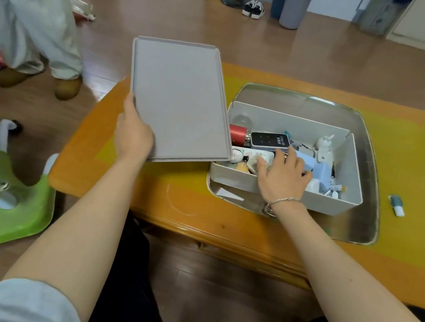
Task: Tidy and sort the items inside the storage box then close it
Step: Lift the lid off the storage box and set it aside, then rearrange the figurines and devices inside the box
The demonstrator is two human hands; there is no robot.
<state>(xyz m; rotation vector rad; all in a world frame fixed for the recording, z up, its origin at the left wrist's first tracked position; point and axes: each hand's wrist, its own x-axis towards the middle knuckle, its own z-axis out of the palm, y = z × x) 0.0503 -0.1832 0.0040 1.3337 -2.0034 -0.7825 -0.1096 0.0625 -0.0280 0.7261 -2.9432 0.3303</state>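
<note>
A glossy wooden table (127, 191) carries a metal tray (362, 231) holding the open white storage box (290, 123); the left hand (133, 130) grips the flat grey lid (179, 99) aloft, the right hand (283, 178) spreads over the clutter inside

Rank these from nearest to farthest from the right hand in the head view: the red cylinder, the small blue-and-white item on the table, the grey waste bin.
From the right hand:
1. Red cylinder, inside the storage box, at its left end.
2. Blue-and-white item, on the table to the right, outside the metal tray.
3. Grey waste bin, on the floor beyond the table.
</note>
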